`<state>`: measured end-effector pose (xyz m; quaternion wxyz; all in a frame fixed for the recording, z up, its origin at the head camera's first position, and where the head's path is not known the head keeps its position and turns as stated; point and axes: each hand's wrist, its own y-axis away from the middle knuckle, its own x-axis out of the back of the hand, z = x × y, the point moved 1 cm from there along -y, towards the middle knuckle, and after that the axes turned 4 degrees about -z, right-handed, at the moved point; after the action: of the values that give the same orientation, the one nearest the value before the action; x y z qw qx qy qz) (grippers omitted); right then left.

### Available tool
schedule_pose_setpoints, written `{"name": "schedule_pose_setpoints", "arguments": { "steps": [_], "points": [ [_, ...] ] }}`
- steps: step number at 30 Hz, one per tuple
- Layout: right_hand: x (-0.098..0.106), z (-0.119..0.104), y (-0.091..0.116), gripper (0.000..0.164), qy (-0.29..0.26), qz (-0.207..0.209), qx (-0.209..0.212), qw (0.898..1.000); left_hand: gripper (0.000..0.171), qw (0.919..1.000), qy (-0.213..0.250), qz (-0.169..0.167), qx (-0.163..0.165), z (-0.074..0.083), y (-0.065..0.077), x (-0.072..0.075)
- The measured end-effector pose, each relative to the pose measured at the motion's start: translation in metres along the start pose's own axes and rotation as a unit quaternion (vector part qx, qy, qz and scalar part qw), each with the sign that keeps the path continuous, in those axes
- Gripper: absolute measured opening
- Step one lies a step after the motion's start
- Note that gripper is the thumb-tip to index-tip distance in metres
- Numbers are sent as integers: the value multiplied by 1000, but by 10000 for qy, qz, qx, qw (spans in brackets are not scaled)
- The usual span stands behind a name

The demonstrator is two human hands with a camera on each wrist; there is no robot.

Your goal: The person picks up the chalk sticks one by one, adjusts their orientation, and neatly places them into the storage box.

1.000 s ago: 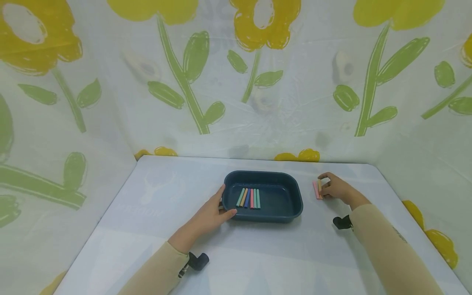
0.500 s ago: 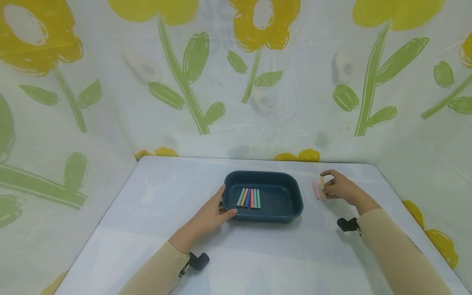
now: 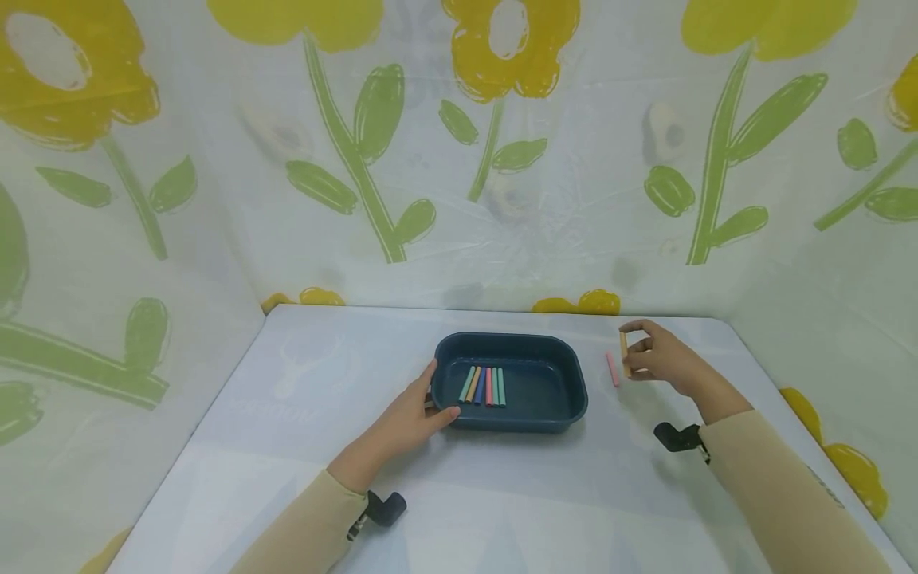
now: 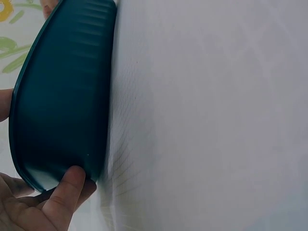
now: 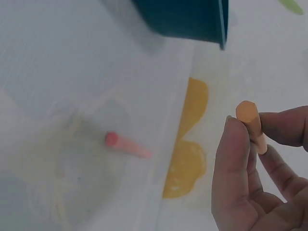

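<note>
My left hand (image 3: pixel 405 414) grips the left end of a dark blue tray (image 3: pixel 543 391), thumb against its near side and a finger at its rim. Several chalk sticks (image 3: pixel 482 387) in green, orange, blue and pink lie side by side on the tray's floor, left of its middle. To the tray's right, my right hand (image 3: pixel 663 360) pinches an orange chalk stick (image 5: pixel 248 114) between thumb and fingers, held above the table. A pink chalk stick (image 3: pixel 613 370) lies on the table between this hand and the tray; it shows below the held chalk's level in the right wrist view.
The pale table (image 3: pixel 301 454) carries the tray near its back edge. Behind it and at both sides hangs a white cloth (image 3: pixel 574 215) printed with yellow flowers and green leaves. A black wrist device (image 3: pixel 677 437) sits at each sleeve.
My right hand has picked the orange chalk stick up from beside the pink one, raising it and tilting it more upright. My left hand and the tray stay in place.
</note>
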<state>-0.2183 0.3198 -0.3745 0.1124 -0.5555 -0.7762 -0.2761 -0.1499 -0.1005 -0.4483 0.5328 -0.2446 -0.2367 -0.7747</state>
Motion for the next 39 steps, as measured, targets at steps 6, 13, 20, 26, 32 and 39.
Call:
{"name": "schedule_pose_setpoints", "arguments": {
  "steps": [6,13,20,26,32,39],
  "points": [
    [-7,-12,6,70,-251,-92,141,9995,97,10000,-10,-14,18,-1,0,0],
    [-18,-26,11,73,-422,-166,364,9983,97,10000,59,-44,27,-2,-1,-1],
    [-29,-39,13,71,-620,-273,572,9961,97,10000,75,-18,6,-3,-2,-1],
    [-40,-48,14,70,-752,-304,709,9942,97,9999,110,-28,-1,-3,-2,-1],
    [-52,-57,10,68,-930,-371,829,9915,97,10000,96,-16,-18,-4,-2,-2],
    [-69,-68,1,67,-978,-438,755,9914,97,10000,31,-9,-22,-3,-2,-1]
  ]
}}
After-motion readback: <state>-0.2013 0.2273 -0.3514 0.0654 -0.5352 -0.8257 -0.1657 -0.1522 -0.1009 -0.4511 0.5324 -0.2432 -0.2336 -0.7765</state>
